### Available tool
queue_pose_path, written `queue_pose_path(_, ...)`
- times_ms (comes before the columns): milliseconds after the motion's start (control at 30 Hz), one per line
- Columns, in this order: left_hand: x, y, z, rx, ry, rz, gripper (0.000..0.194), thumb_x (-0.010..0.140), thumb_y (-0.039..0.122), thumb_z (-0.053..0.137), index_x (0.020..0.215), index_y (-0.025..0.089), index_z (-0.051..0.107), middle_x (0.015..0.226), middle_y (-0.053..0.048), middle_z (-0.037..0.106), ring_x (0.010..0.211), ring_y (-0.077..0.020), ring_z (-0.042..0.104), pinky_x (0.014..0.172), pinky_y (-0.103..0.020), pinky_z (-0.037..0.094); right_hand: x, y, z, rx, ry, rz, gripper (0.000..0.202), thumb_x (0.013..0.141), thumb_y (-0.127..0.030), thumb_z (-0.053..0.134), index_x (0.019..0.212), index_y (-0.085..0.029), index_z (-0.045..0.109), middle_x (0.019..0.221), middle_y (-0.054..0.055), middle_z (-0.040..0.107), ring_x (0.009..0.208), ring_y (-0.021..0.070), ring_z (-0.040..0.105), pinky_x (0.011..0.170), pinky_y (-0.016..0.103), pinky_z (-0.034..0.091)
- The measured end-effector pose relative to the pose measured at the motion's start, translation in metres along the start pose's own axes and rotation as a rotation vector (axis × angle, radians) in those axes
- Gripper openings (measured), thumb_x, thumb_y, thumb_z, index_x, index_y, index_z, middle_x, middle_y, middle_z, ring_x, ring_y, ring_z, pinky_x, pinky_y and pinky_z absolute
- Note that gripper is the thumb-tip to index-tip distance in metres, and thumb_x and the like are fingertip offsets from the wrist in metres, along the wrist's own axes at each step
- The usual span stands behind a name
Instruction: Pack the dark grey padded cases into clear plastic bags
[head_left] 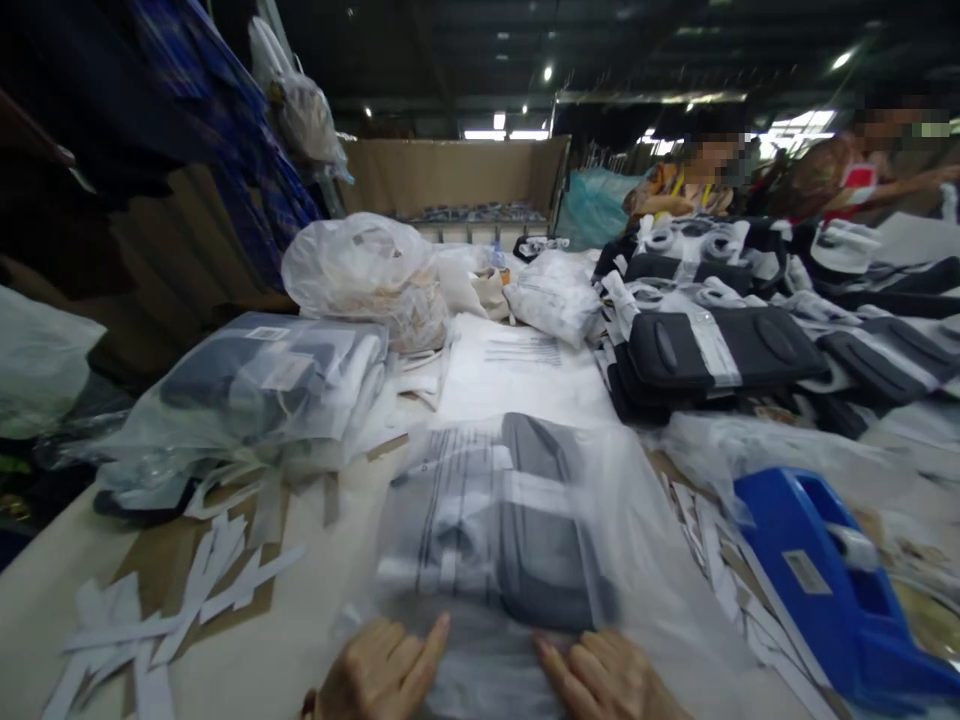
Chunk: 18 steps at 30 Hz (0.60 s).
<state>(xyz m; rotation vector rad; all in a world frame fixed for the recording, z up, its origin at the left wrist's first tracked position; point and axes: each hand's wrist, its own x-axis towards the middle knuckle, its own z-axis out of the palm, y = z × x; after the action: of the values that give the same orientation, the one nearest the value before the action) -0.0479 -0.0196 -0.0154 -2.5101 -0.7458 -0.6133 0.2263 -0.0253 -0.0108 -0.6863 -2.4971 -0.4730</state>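
Observation:
A clear plastic bag [442, 500] with printed lines lies in front of me. Inside it show a dark grey padded piece [544, 540] with a pale band across it and a blurred grey and white part to its left. My left hand [386, 665] is closed at the bag's near edge, its index finger stretched along the film. Opposite it, my right hand [604, 675] grips the same edge with curled fingers. Both thumbs are mostly hidden. Beneath the far end of the bag lies a stack of white sheets [525, 370].
A blue tape dispenser [817, 590] stands at right. Black padded pieces [720, 345] are piled behind it. On the left are a filled bag [262, 380] and white paper strips [180, 600]. A bulging clear bag [360, 265] sits farther back. Two people are at the back right.

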Motion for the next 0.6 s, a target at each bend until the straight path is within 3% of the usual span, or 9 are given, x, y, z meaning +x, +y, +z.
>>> queue_pose_path(67,-0.013,0.012,0.009,0.003,-0.009,-0.002,0.030,0.089,0.001,0.031,0.100,0.003,0.060,0.052,0.002,0.045,0.043,-0.0106,0.044,0.042,-0.027,0.031,-0.010,-0.009,0.008,0.052,-0.014,0.050,0.034,0.091,-0.002,0.027,0.092,-0.008,0.061,0.049,-0.002,0.051,0.040,0.0104,0.049,0.038,0.026,0.031)
queue_pose_path(133,-0.010,0.017,0.007,0.030,-0.082,-0.039,0.035,0.092,0.007,0.025,0.103,0.003,0.059,0.054,0.001,0.045,0.045,-0.0119,0.045,0.043,-0.028,0.032,-0.012,-0.009,0.009,0.074,-0.029,0.070,0.033,0.091,-0.003,0.029,0.093,-0.008,0.061,0.050,-0.002,0.051,0.041,0.0106,0.049,0.039,0.026,0.032)
queue_pose_path(233,0.019,0.021,-0.007,-0.010,-0.120,-0.066,0.043,0.097,0.027,0.022,0.100,0.009,0.061,0.066,-0.003,0.053,0.057,-0.0154,0.051,0.052,-0.030,0.040,-0.012,-0.006,0.007,0.098,-0.068,0.069,0.033,0.091,-0.003,0.029,0.096,-0.007,0.060,0.053,-0.001,0.053,0.044,0.0111,0.050,0.040,0.026,0.033)
queue_pose_path(267,0.033,0.022,-0.011,-0.066,-0.078,-0.045,0.039,0.096,0.028,0.026,0.098,0.011,0.061,0.071,-0.004,0.055,0.063,-0.0163,0.053,0.057,-0.031,0.042,-0.012,-0.005,0.007,0.102,-0.073,0.070,0.033,0.091,-0.002,0.028,0.096,-0.007,0.060,0.053,-0.001,0.054,0.044,0.0112,0.050,0.040,0.026,0.034)
queue_pose_path(333,0.063,0.023,-0.013,-0.208,0.031,-0.002,0.027,0.093,0.014,0.034,0.095,0.012,0.061,0.078,-0.004,0.058,0.074,-0.0168,0.054,0.066,-0.031,0.042,-0.014,-0.006,0.008,0.104,-0.070,0.081,0.034,0.091,-0.002,0.028,0.094,-0.008,0.061,0.054,-0.001,0.054,0.044,0.0115,0.050,0.041,0.027,0.034)
queue_pose_path(400,0.086,0.023,-0.004,-0.322,0.046,0.001,0.028,0.092,0.011,0.032,0.089,0.009,0.060,0.075,-0.005,0.056,0.073,-0.0170,0.052,0.064,-0.031,0.041,-0.017,-0.009,0.011,0.107,-0.062,0.097,0.034,0.091,-0.003,0.028,0.091,-0.009,0.061,0.054,-0.001,0.054,0.045,0.0121,0.050,0.041,0.028,0.033)
queue_pose_path(467,0.099,0.021,0.011,-0.451,-0.019,0.003,0.034,0.094,0.015,0.029,0.076,0.011,0.057,0.071,-0.003,0.053,0.069,-0.0157,0.049,0.059,-0.030,0.038,-0.020,-0.011,0.014,0.119,-0.060,0.109,0.034,0.092,-0.004,0.027,0.092,-0.009,0.061,0.055,0.000,0.054,0.045,0.0128,0.050,0.041,0.029,0.033)
queue_pose_path(600,0.096,0.019,0.034,-0.676,-0.097,-0.051,0.034,0.095,0.023,0.033,0.068,0.014,0.052,0.074,-0.001,0.053,0.070,-0.0137,0.048,0.061,-0.029,0.036,-0.025,-0.012,0.017,0.167,-0.075,0.144,0.034,0.093,-0.007,0.026,0.097,-0.008,0.060,0.055,0.000,0.054,0.045,0.0137,0.050,0.042,0.029,0.032)
